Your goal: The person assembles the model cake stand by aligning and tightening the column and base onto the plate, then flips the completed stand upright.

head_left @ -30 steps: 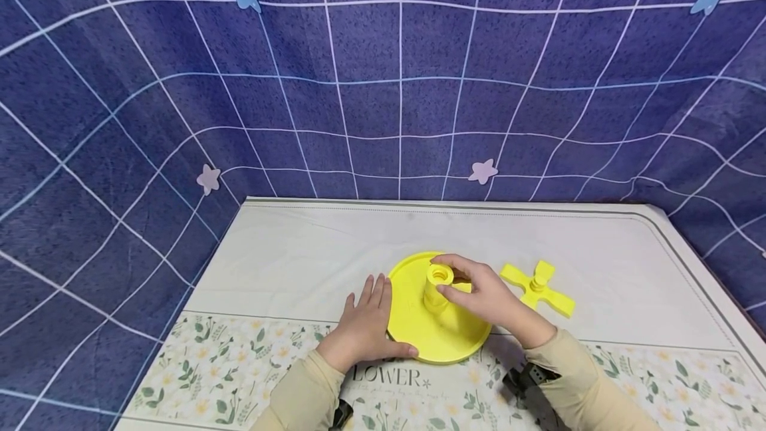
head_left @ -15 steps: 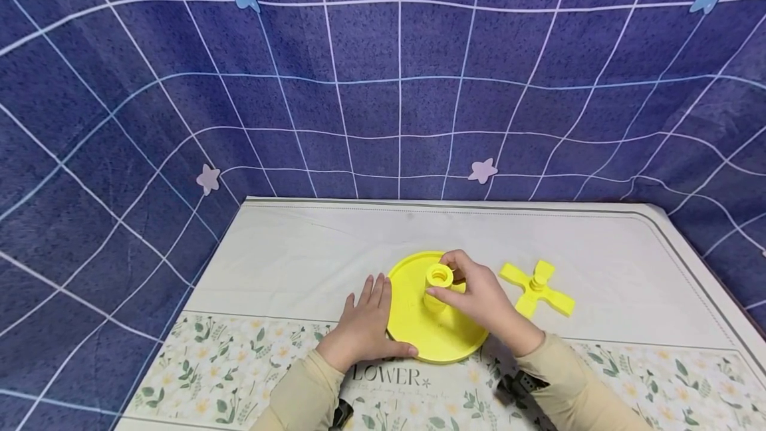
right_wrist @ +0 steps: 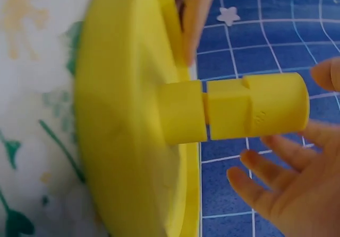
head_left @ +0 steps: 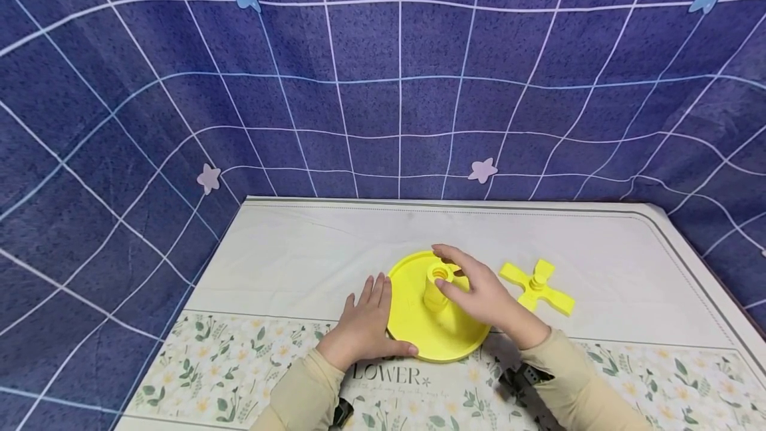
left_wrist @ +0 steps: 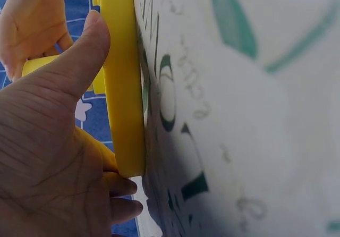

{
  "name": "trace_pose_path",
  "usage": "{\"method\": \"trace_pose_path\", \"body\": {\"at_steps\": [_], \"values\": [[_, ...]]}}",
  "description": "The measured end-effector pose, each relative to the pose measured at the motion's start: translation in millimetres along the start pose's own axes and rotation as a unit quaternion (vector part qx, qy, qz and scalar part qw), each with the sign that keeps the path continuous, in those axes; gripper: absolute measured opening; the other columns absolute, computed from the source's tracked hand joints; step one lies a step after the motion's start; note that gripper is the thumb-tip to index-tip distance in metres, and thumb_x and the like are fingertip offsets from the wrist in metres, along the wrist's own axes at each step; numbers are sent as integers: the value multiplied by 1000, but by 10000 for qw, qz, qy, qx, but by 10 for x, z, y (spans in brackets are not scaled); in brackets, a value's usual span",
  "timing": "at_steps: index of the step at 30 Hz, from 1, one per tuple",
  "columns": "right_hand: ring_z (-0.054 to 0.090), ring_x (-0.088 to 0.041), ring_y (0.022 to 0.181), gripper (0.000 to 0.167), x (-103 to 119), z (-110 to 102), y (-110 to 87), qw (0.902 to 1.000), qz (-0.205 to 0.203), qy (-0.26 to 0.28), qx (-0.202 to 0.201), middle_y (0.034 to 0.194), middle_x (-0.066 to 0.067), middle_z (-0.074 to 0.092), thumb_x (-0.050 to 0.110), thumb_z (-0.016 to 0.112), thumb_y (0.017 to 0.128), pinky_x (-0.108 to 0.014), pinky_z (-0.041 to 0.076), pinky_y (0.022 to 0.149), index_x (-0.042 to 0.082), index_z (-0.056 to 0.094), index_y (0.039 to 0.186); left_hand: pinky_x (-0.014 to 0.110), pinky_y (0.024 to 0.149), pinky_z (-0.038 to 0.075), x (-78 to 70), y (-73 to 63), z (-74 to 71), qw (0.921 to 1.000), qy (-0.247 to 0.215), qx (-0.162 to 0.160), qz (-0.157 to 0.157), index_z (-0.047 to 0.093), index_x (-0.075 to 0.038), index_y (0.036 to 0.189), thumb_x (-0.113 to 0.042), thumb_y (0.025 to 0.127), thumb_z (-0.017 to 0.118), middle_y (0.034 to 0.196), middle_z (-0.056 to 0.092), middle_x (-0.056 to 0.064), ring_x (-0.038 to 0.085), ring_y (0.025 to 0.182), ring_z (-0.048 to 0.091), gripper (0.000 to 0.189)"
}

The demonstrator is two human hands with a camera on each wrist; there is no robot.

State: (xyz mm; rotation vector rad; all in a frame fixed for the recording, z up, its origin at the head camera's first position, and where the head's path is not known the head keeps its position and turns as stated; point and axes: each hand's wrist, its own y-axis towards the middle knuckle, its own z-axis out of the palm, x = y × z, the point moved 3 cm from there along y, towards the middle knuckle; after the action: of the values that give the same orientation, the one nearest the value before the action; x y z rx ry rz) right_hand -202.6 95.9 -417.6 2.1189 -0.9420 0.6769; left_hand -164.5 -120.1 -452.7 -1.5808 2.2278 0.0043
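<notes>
A round yellow base [head_left: 431, 338] with a raised rim lies flat on the table. From its middle rises an upright yellow hollow post [head_left: 435, 294]; in the right wrist view a narrow gap separates the post's upper piece [right_wrist: 255, 107] from the stub [right_wrist: 183, 112] on the base. My left hand [head_left: 366, 328] rests along the base's left edge, fingers straight, thumb at the near rim. Around the top of the post my right hand [head_left: 479, 288] has its fingers loosely spread; the right wrist view shows its fingertips [right_wrist: 249, 160] apart from the post.
A yellow four-armed cross piece [head_left: 538, 288] with a threaded stud lies to the right of the base. The table cover [head_left: 311, 238] is white with a floral band along the front. A blue gridded curtain [head_left: 371, 105] hangs behind and at the sides.
My right hand's fingers closed around the post half a second ago and have now spread off it. The left hand and the base have stayed in place.
</notes>
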Motion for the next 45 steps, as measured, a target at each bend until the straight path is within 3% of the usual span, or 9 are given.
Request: {"method": "trace_pose_path", "body": {"at_steps": [5, 11, 24, 31, 38, 41, 45], "values": [[51, -28, 126, 45, -32, -22, 16, 9977, -24, 465, 488, 140, -8, 54, 12, 61, 95, -47, 48, 94, 6, 53, 139, 64, 111, 16, 5, 1, 4, 10000, -8, -8, 5, 7, 4, 154, -79, 69, 65, 161, 4, 21, 37, 148, 5, 132], [56, -24, 120, 37, -54, -22, 25, 9957, 237, 694, 564, 132, -7, 59, 15, 64, 95, -39, 47, 98, 7, 59, 130, 64, 111, 15, 3, 0, 7, 10000, 9, -2, -6, 7, 3, 155, -79, 69, 65, 161, 4, 21, 37, 147, 6, 132], [66, -15, 91, 36, -60, 38, -6, 9985, 408, 341, -133, 107, 3, 67, 26, 75, 87, -37, 55, 83, 13, 61, 117, 64, 111, 15, 6, -6, 8, 10000, 14, 16, -23, 7, 3, 155, -78, 70, 65, 161, 4, 21, 37, 147, 7, 131], [65, -15, 81, 37, -39, 75, -12, 9969, 528, -145, -562, 92, 5, 65, 30, 79, 82, -35, 56, 74, 14, 59, 109, 63, 111, 16, 11, 3, 13, 10000, 54, -5, -40, 7, 3, 155, -79, 69, 64, 161, 6, 20, 36, 148, 8, 131], [65, -19, 83, 43, -25, 78, -17, 9949, 549, -518, -676, 98, -1, 66, 33, 80, 81, -38, 55, 75, 11, 58, 110, 64, 111, 15, 5, 0, 4, 10000, -1, -15, -32, 7, 3, 155, -79, 69, 64, 161, 5, 20, 36, 148, 7, 132], [66, -22, 92, 46, -34, 66, -30, 9959, 426, -585, -546, 108, -5, 68, 33, 76, 85, -40, 55, 79, 10, 57, 119, 64, 111, 14, -1, -5, 4, 10000, -8, 3, -42, 7, 3, 155, -79, 69, 65, 161, 5, 20, 36, 148, 7, 132], [61, -25, 111, 44, -56, 42, -39, 9991, 242, -216, -272, 124, -10, 64, 27, 65, 95, -45, 53, 84, 10, 52, 134, 64, 111, 14, -5, -8, 5, 10000, -33, 34, -33, 7, 3, 155, -79, 69, 65, 161, 5, 20, 36, 147, 7, 133]]}}
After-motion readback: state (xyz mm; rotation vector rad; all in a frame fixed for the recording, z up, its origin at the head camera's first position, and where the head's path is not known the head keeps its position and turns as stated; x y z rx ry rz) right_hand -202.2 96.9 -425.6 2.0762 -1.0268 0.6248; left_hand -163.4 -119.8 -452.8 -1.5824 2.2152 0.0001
